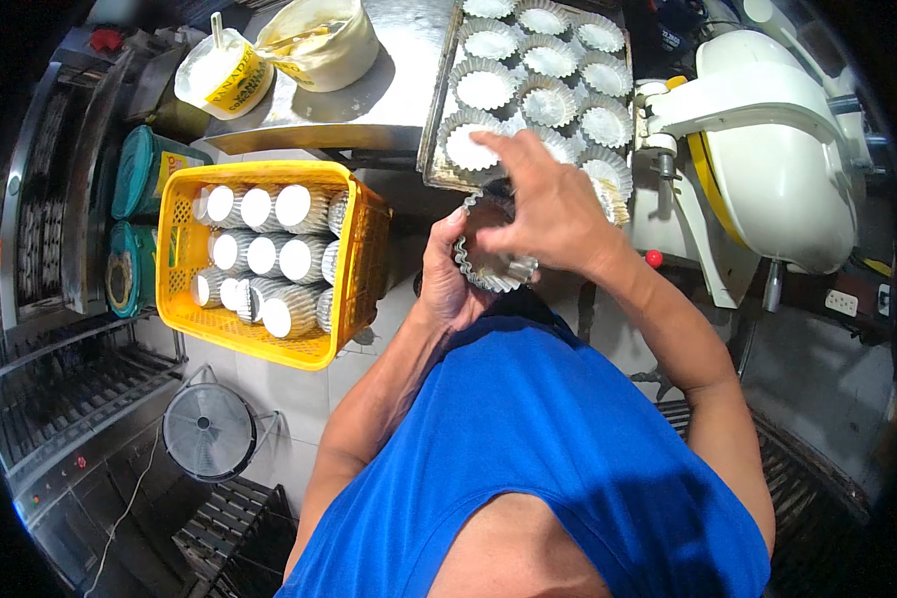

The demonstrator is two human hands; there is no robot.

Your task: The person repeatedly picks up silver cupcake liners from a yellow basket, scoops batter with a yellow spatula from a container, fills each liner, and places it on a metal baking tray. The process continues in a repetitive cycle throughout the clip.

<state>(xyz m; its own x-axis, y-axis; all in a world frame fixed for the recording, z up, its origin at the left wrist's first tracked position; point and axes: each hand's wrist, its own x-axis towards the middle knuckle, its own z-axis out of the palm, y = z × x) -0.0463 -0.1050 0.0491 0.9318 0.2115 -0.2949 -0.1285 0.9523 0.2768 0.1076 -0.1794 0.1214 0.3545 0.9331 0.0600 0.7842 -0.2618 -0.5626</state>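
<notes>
My left hand [448,273] is wrapped around a fluted metal baking tin [486,276] close to my body; whether more tins are nested in it, I cannot tell. Above its mouth is my right hand [549,202], blurred, thumb and fingers spread, with nothing visible between them. Just beyond lies a metal baking tray [437,161] with rows of fluted tins [486,90] that have pale round bottoms. My right hand partly covers the tray's near rows. At the tray's near right corner, several fluted tins [609,198] appear stacked.
Left of my hands, a yellow plastic crate [265,170] holds stacks of fluted tins [295,209] on their sides. Two white tubs [224,82] [336,52] stand on the metal table [407,67]. A white mixer-like machine [785,164] is at right; a round fan [205,433] stands lower left.
</notes>
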